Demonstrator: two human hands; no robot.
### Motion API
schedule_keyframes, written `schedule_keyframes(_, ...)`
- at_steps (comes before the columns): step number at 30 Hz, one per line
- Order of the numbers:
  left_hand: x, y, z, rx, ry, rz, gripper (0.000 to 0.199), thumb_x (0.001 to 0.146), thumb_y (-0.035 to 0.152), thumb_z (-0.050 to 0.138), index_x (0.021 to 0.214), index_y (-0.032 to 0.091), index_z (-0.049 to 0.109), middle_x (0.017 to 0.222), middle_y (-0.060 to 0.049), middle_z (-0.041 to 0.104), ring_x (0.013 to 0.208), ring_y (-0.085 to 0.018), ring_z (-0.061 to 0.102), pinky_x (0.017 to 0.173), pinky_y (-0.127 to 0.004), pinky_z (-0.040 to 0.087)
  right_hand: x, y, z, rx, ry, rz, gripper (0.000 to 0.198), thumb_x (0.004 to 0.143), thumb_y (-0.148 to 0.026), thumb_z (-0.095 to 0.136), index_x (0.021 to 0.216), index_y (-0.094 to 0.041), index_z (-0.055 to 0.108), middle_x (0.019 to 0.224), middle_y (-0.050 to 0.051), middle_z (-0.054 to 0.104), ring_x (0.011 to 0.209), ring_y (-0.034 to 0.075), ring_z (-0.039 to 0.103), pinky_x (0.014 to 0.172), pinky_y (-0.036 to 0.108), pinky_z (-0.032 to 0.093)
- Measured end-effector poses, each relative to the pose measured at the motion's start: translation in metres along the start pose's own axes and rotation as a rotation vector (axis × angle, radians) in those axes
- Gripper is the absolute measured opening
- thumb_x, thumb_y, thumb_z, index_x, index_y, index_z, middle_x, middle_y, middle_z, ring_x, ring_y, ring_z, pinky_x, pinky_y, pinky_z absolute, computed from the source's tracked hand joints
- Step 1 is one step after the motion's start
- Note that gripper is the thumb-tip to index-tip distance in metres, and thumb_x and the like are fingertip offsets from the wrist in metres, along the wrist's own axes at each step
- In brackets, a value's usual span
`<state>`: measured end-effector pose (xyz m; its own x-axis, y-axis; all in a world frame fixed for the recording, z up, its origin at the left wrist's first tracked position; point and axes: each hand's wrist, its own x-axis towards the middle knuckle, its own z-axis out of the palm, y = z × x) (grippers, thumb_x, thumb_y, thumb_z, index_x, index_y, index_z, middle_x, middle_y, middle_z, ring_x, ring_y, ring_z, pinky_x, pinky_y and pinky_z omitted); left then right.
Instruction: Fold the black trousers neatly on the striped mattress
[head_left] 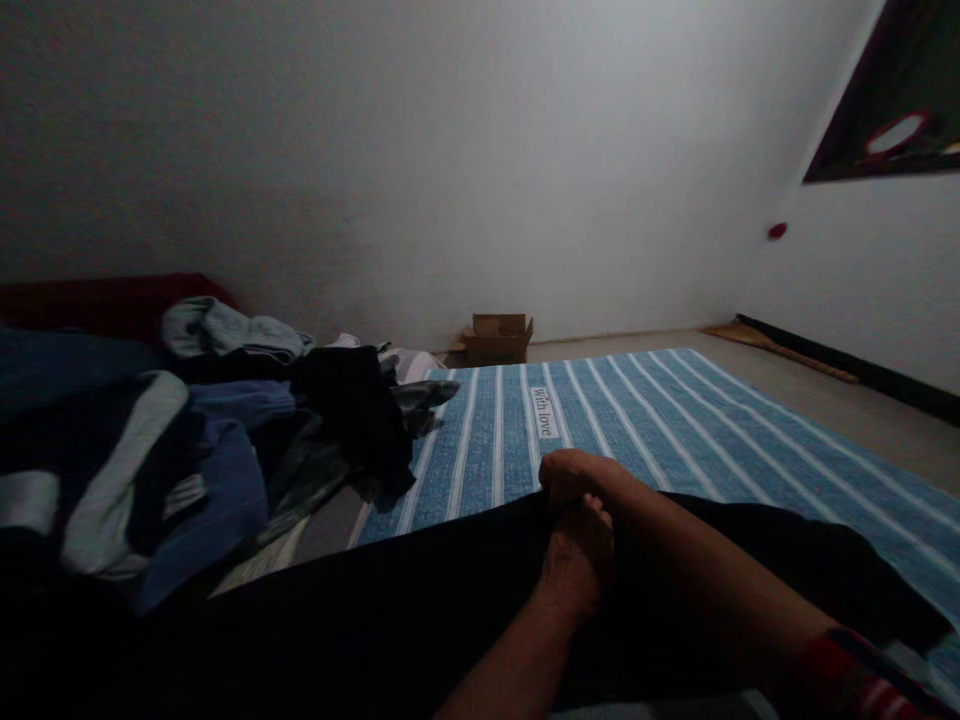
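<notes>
A long black garment (420, 590) lies across the front of the bed, its kind hard to make out in the dim light. My right hand (574, 474) is closed on its far edge, fingers curled under. Just nearer, my left hand (579, 560) is also closed on the black cloth, close against the right wrist. What lies inside both fists is mostly hidden. Past my right forearm, another part of the dark cloth (817, 555) stretches to the right over the blue-and-white striped bedsheet (480, 440).
To the left is a heap of crumpled clothes (225, 450). A dark red item (112, 300) sits behind it. An open cardboard box (499, 340) stands by the wall beyond the bed. At right are a wooden board (780, 350) on the floor and a dark-framed window (892, 90).
</notes>
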<state>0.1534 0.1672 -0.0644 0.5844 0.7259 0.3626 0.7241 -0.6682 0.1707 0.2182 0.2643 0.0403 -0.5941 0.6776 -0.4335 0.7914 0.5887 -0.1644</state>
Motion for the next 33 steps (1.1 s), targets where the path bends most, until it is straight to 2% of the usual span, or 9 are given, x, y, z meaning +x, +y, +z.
schedule_keyframes(5, 0.000, 0.002, -0.006, 0.009, -0.004, -0.011, 0.031, 0.087, 0.014, 0.043, 0.115, 0.011, 0.056, 0.125, -0.014, 0.057, 0.123, -0.026, 0.048, 0.104, -0.041, 0.039, -0.002, -0.004, -0.003, -0.030, 0.000, -0.014, 0.023, 0.069, -0.030, 0.066, 0.082, -0.013, 0.074, 0.076, 0.007, 0.070, 0.066, 0.016, 0.060, 0.054, 0.022, 0.039)
schedule_keyframes(12, -0.001, 0.002, -0.008, -0.018, 0.001, -0.029, 0.031, 0.086, 0.016, 0.046, 0.116, 0.010, 0.055, 0.127, -0.015, 0.056, 0.122, -0.027, 0.049, 0.104, -0.041, 0.040, -0.012, -0.002, -0.003, 0.014, 0.051, -0.027, 0.019, 0.073, -0.024, 0.060, 0.085, -0.015, 0.072, 0.077, 0.003, 0.069, 0.065, 0.012, 0.058, 0.051, 0.019, 0.035)
schedule_keyframes(19, -0.001, 0.003, -0.012, -0.019, 0.016, -0.004, 0.031, 0.087, 0.015, 0.043, 0.116, 0.011, 0.055, 0.125, -0.015, 0.057, 0.123, -0.027, 0.048, 0.104, -0.042, 0.039, -0.007, 0.001, -0.001, 0.029, 0.070, -0.027, 0.021, 0.069, -0.025, 0.060, 0.084, -0.015, 0.071, 0.075, 0.003, 0.068, 0.064, 0.012, 0.057, 0.050, 0.019, 0.034)
schedule_keyframes(26, 0.001, 0.004, -0.016, -0.014, 0.003, -0.006, 0.031, 0.087, 0.015, 0.045, 0.115, 0.009, 0.056, 0.125, -0.015, 0.057, 0.121, -0.027, 0.049, 0.105, -0.042, 0.039, -0.009, 0.001, -0.001, 0.047, 0.063, -0.040, 0.020, 0.072, -0.025, 0.058, 0.085, -0.015, 0.069, 0.074, 0.002, 0.067, 0.062, 0.011, 0.055, 0.047, 0.018, 0.032)
schedule_keyframes(33, -0.001, 0.003, -0.012, 0.041, 0.007, 0.012, 0.031, 0.088, 0.015, 0.045, 0.115, 0.007, 0.057, 0.125, -0.015, 0.058, 0.122, -0.027, 0.049, 0.106, -0.041, 0.039, -0.007, -0.004, -0.006, 0.027, 0.040, -0.046, 0.024, 0.079, -0.031, 0.053, 0.085, -0.015, 0.071, 0.078, 0.005, 0.069, 0.067, 0.014, 0.058, 0.051, 0.020, 0.035)
